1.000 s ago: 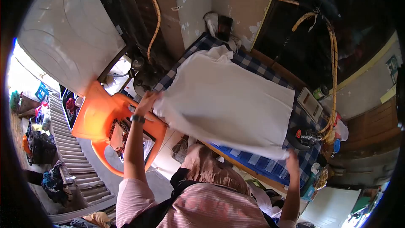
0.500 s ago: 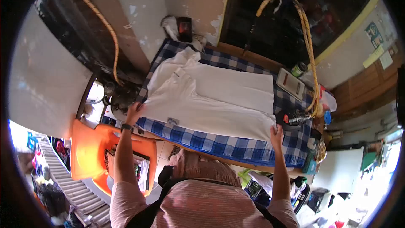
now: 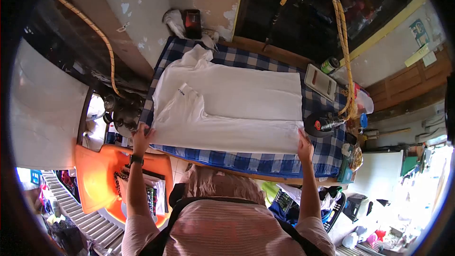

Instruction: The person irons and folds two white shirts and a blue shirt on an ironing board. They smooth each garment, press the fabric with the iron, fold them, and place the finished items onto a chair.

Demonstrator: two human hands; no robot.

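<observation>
A white shirt lies spread flat on a table covered with a blue-and-white checked cloth. My left hand grips the shirt's near left corner at the table's left edge. My right hand pinches the shirt's near right corner. The collar end points to the far left, with one sleeve folded over the body.
A black iron rests on the table just right of the shirt. A white tray and a can sit behind it. An orange plastic chair with clothes stands at my left. A yellow rope hangs at the right.
The shirt went from lifted in the air to lying flat on the checked cloth. Both my hands came down with its near corners and pulled it a little toward me.
</observation>
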